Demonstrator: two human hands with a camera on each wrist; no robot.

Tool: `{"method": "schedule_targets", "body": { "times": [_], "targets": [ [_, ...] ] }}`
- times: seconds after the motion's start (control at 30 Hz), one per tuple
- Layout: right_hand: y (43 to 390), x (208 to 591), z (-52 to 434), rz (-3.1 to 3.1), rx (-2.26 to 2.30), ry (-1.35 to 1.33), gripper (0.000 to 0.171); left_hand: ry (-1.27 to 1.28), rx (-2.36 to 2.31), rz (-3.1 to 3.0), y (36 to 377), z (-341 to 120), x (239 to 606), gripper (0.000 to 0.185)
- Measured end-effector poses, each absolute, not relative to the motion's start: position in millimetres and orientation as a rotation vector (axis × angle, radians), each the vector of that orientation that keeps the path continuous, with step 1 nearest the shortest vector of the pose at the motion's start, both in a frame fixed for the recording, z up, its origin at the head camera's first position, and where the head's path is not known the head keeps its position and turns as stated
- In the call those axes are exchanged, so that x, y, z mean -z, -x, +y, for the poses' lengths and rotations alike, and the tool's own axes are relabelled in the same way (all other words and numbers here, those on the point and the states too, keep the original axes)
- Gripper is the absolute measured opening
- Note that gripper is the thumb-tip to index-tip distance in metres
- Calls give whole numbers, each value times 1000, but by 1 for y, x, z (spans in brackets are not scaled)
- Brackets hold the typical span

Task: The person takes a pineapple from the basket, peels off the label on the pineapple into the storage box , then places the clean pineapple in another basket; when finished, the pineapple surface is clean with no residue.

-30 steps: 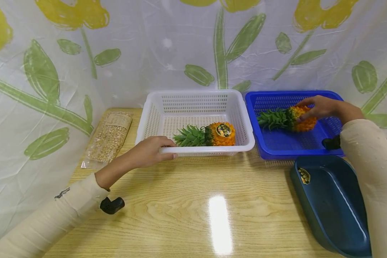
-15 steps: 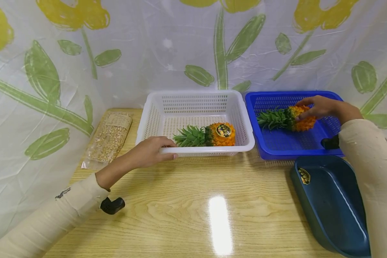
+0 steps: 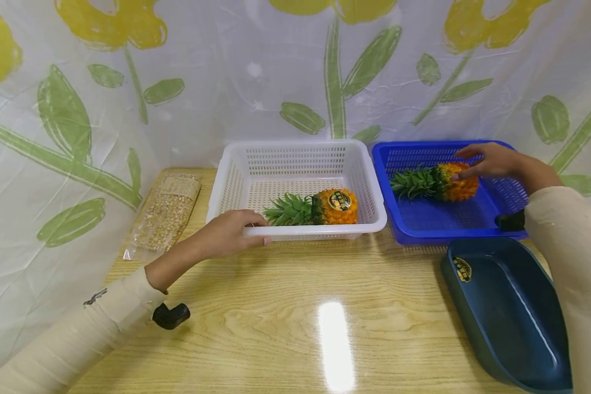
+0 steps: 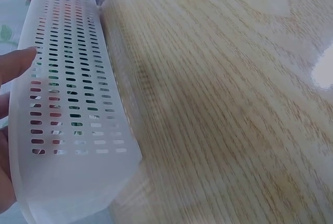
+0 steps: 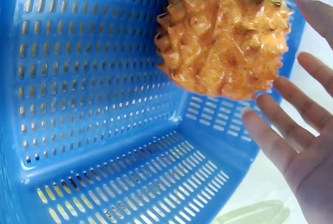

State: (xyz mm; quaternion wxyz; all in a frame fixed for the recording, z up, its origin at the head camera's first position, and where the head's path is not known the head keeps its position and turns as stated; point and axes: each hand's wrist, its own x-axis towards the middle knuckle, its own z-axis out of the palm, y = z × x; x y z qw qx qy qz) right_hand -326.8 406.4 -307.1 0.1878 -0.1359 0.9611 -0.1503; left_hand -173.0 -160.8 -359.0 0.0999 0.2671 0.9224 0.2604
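My left hand (image 3: 229, 232) grips the near rim of the white basket (image 3: 320, 230), fingers over the edge and thumb on the outer wall (image 4: 67, 73). Inside that basket lies an orange pineapple (image 3: 332, 210) with green leaves and a black-and-gold sticker. A second pineapple (image 3: 458, 183) lies on its side in the blue basket (image 3: 443, 234), leaves pointing left. Over this one hovers my right hand (image 3: 494, 160). In the right wrist view its fingers (image 5: 296, 96) are spread beside the fruit (image 5: 223, 41), with nothing held; whether a fingertip touches it I cannot tell.
A dark teal bin (image 3: 507, 312) with a sticker inside stands at the right, before the blue basket. To the left lies a clear bag of pale grains (image 3: 164, 213). A flowered curtain (image 3: 202, 82) hangs behind the wooden table (image 3: 256, 317).
My right hand has loosened from the pineapple in the blue basket and shifted slightly up and right. The left hand stays on the white rim. The head view has shifted a little.
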Motion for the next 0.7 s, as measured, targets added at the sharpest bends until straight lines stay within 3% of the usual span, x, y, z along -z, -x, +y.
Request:
{"method": "schedule_targets", "body": {
  "times": [0.7],
  "targets": [
    [300,272,376,2784,584,502,68,-801,-837,2769,168,-162,357,24]
  ]
}}
